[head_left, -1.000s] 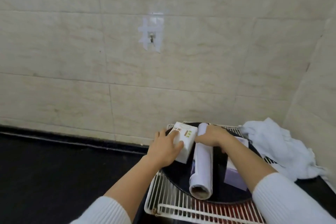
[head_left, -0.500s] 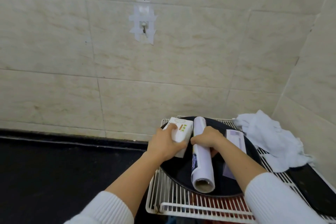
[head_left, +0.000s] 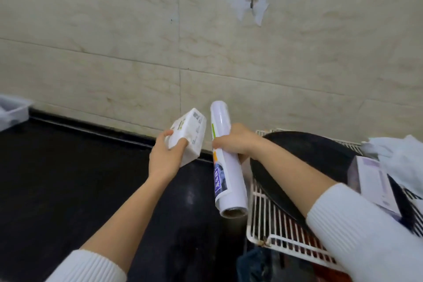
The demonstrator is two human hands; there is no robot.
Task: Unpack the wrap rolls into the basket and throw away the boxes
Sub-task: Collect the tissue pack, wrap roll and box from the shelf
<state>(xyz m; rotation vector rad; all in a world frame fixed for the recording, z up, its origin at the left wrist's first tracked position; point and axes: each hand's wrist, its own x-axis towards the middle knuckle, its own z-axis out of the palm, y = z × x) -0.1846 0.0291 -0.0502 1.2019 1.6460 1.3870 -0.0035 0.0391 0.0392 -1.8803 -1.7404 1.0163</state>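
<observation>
Beige wall tiles [head_left: 114, 30] fill the background, a taped hook [head_left: 251, 1] stuck high on them, and below runs a black countertop [head_left: 57, 178]. Over its middle, both hands are up and busy. Left hand [head_left: 163, 159] has its fingers wrapped around the lower end of a small white box [head_left: 188, 135], thumb pressed on the front face, box tilted up toward the wall. Right hand [head_left: 235, 139] is closed around the upper part of a wrap roll [head_left: 225, 162], which hangs slanted with its open cardboard core facing the camera. Box and roll sit just beside each other, not touching.

At the right edge of the countertop lies a white wire rack [head_left: 265, 213] carrying a black round tray [head_left: 309, 151]; another pale box [head_left: 375, 181] rests on it, beside a crumpled white cloth [head_left: 398, 155]. A pale bin [head_left: 13, 112] peeks in at the far left, possibly the basket.

That roll looks light and stiff but slick-skinned; a grip nearer its middle would balance it better. The box looks light and crushable, so holding it by the edges suits it.
</observation>
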